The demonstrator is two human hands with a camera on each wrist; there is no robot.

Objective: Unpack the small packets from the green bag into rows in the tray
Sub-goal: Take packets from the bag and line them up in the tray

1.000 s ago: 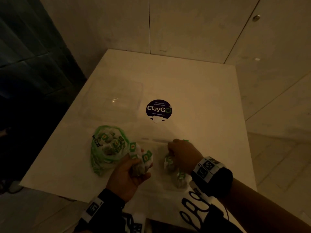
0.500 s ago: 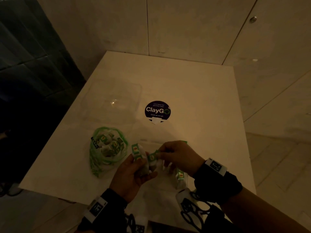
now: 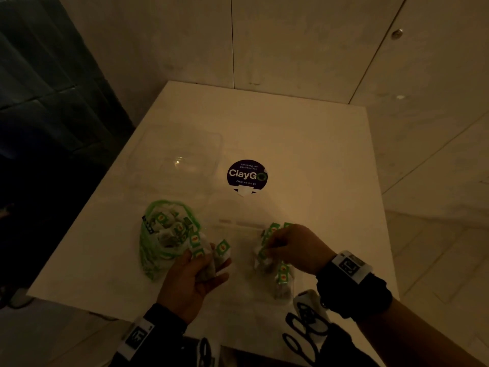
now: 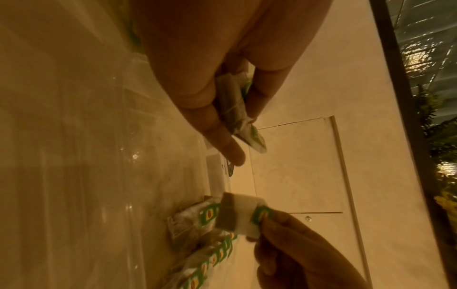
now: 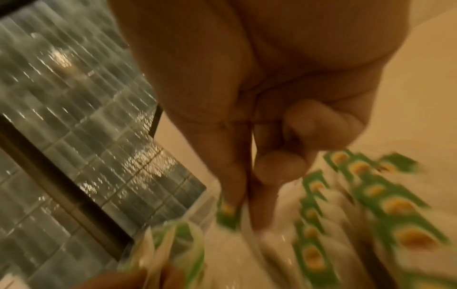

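On table: green bag [image 3: 166, 234] holds packets; tray [image 3: 238, 229] holds packet row [image 3: 283, 271]; both hands clutch packets.

The open green mesh bag [image 3: 165, 235] lies left of the clear tray [image 3: 239, 229], packets inside. A row of green-labelled white packets [image 3: 274, 258] stands along the tray's right side.

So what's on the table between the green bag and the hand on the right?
In the head view, the left hand holding packets sits between the green bag and the right hand.
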